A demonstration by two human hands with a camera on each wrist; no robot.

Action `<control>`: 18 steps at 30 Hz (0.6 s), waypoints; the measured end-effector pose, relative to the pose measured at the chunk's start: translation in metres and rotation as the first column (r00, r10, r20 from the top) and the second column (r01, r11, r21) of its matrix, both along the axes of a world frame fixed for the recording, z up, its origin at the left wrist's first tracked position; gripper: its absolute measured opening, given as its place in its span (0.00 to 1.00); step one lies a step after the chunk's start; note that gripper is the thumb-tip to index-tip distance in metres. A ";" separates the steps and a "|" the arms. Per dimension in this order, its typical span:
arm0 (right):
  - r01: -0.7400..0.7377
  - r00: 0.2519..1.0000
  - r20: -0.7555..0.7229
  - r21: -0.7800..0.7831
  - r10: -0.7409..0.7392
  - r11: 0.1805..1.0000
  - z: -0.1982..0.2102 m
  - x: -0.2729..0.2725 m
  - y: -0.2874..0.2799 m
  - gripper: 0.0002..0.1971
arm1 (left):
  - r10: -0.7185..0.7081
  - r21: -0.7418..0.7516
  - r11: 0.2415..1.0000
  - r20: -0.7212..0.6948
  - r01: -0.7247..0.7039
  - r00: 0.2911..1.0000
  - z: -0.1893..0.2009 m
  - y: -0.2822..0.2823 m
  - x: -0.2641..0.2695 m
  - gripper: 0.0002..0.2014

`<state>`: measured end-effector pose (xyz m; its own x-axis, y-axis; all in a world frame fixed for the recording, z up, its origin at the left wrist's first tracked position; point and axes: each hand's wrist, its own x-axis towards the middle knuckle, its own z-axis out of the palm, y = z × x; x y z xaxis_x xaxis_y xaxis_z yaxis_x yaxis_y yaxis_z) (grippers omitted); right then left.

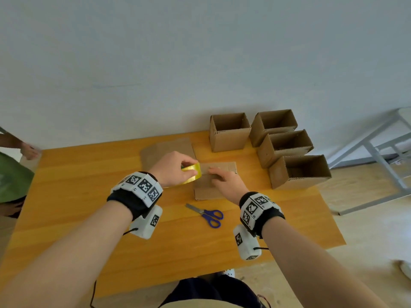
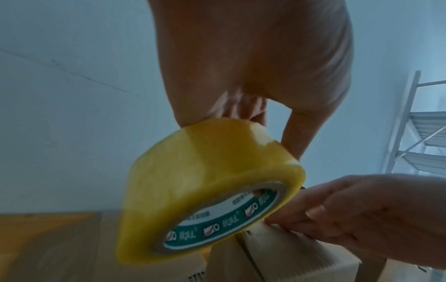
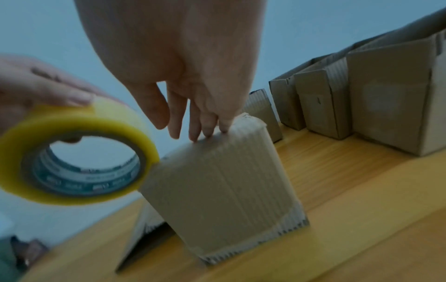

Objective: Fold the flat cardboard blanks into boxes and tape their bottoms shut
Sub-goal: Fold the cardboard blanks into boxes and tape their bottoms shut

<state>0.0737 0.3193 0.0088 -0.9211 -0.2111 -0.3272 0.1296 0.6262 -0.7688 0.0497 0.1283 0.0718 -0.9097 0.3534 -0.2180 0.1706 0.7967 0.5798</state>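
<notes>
Two hands: left hand [image 1: 172, 168] grips tape [image 1: 193, 173]; right hand [image 1: 226, 181], fingers flat, presses box [image 1: 213, 185].
Advice: pull tape taut along seam, flaps pinned.

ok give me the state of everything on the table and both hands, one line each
tape roll: lifted, held at the box's edge
left hand: grips the tape roll
right hand: straight fingers pressing the box top
box being taped: upside down, flaps folded shut
four finished boxes: upright, tops open
scissors: closed, lying on the table
flat blank: unfolded
</notes>
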 end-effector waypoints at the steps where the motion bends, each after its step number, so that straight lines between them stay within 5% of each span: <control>1: 0.032 0.999 0.043 -0.041 -0.030 0.999 0.003 -0.003 -0.002 0.19 | -0.006 -0.010 1.000 0.006 0.006 1.000 0.001 0.002 -0.001 0.18; 4: 0.079 0.991 0.114 -0.082 -0.069 0.994 0.010 -0.008 -0.008 0.17 | -0.031 -0.041 0.999 0.008 0.032 0.999 0.003 0.008 -0.005 0.18; 18: 0.206 0.979 0.009 -0.025 -0.205 0.978 0.000 -0.014 -0.015 0.13 | -0.088 -0.113 0.989 0.031 0.091 0.996 0.006 0.020 -0.011 0.21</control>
